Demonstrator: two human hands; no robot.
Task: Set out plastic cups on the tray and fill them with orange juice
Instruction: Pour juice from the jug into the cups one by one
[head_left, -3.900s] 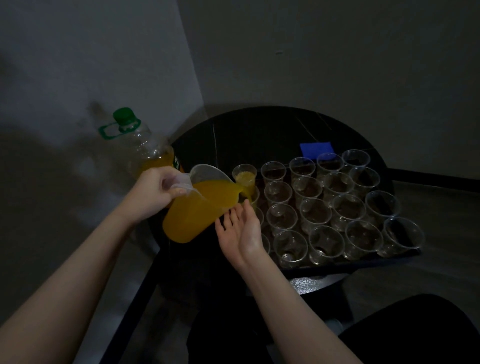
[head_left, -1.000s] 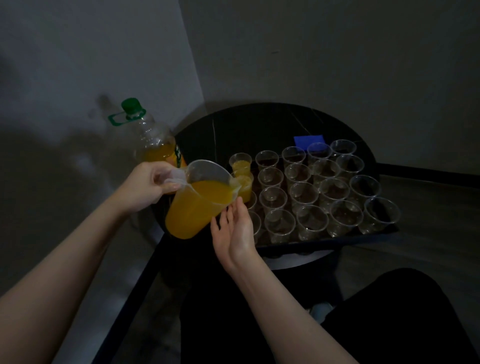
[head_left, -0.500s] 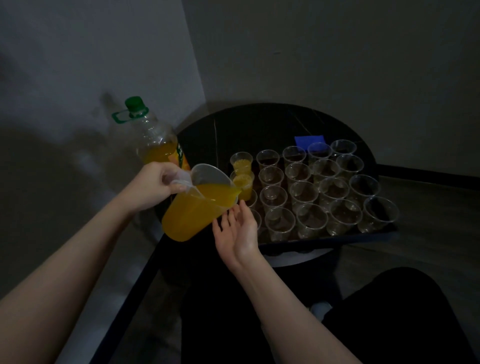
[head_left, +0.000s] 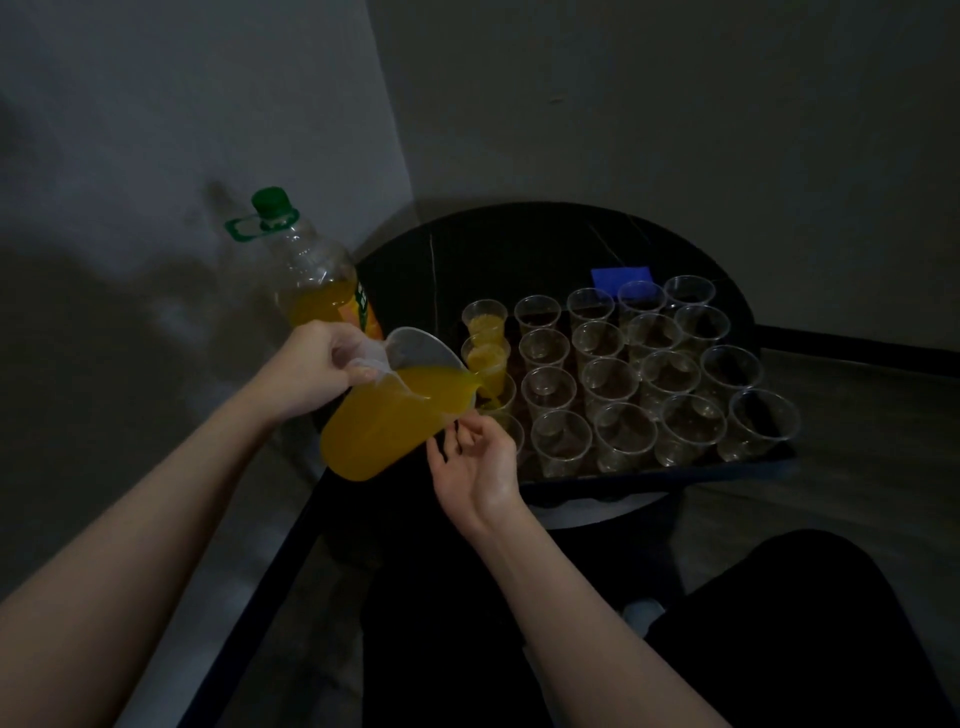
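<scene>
My left hand grips the handle of a clear plastic jug of orange juice, tilted to the right. Juice runs from its spout into the third cup of the left column. The two cups behind it, the far one and the second, hold juice. Several empty clear cups stand in rows on the dark tray. My right hand is under the jug's lower edge, palm up, fingers loosely curled, holding nothing; whether it touches the jug is unclear.
A large juice bottle with a green cap stands at the table's left edge, behind my left hand. A blue rectangular object lies behind the cups. The round black table sits in a wall corner. My dark-clothed legs are below.
The jug has tipped further and moved one cup nearer along the left column; juice now streams into the third cup. My right hand's fingers have curled slightly under the jug.
</scene>
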